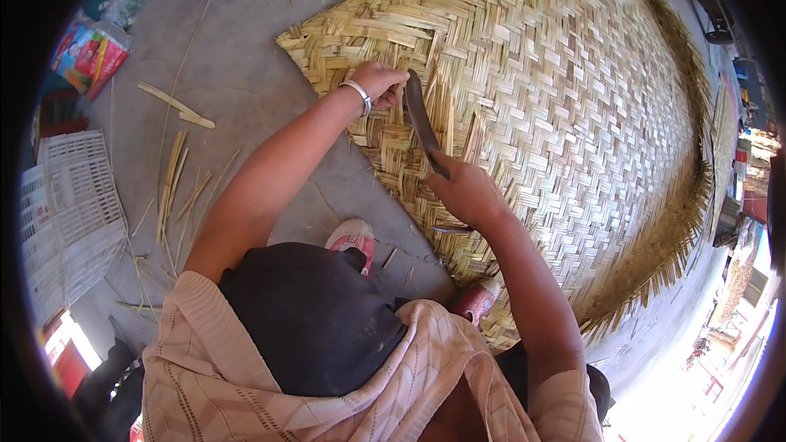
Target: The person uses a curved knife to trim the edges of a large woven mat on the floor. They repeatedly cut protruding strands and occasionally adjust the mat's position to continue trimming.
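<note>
A large woven bamboo mat [573, 106] lies on the grey concrete floor and fills the upper right of the view. My right hand [463, 192] grips the handle of a dark curved knife [421, 119], whose blade points up across the mat's left edge. My left hand [378, 82], with a silver bangle on the wrist, presses on the strips at the mat's edge beside the blade tip; its fingers are closed on a strip. My pink-and-white shoes [354, 239] stand at the mat's near edge.
Loose bamboo strips and offcuts [173, 180] are scattered on the floor to the left. A white plastic crate [70, 213] sits at far left, coloured bags [88, 53] behind it. The mat's right rim has unfinished frayed ends [671, 254].
</note>
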Demonstrator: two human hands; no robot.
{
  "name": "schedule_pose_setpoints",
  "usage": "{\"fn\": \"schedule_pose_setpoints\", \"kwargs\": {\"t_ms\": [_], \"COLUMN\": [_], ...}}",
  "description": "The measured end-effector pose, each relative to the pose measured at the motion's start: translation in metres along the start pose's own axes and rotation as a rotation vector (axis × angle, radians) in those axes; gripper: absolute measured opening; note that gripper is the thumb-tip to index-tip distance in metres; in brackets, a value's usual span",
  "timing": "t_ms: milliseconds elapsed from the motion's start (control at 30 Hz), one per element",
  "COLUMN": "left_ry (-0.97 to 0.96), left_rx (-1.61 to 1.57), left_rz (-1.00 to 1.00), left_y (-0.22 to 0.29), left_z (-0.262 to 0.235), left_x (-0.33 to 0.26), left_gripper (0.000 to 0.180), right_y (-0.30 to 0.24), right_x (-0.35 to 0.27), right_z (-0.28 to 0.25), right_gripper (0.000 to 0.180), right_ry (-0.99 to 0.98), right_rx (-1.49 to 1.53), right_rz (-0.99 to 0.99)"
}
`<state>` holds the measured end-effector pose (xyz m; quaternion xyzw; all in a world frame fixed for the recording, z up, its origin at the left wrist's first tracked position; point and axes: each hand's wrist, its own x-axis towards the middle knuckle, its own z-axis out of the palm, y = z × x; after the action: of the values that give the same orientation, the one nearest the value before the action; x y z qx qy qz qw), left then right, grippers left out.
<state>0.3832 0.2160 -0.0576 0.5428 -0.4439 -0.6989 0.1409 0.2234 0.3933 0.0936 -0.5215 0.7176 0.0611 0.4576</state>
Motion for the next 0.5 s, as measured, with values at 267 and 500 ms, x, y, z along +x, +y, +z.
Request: {"fn": "schedule_pose_setpoints", "kwargs": {"t_ms": [267, 500], "left_ry": [-0.006, -0.044], "left_rx": [0.003, -0.065], "left_rz": [0.033, 0.072], "left_y": [0.002, -0.003], "left_z": [0.003, -0.002], "left_x": [-0.003, -0.008], "left_gripper": [0.03, 0.029], "right_y": [0.004, 0.007], "right_x": [0.009, -0.002], "right_z": [0.001, 0.012], "right_gripper": [0.058, 0.054], "right_ry": [0.048, 0.114], "right_rx": [0.07, 0.078], "right_rz": [0.005, -0.086]}}
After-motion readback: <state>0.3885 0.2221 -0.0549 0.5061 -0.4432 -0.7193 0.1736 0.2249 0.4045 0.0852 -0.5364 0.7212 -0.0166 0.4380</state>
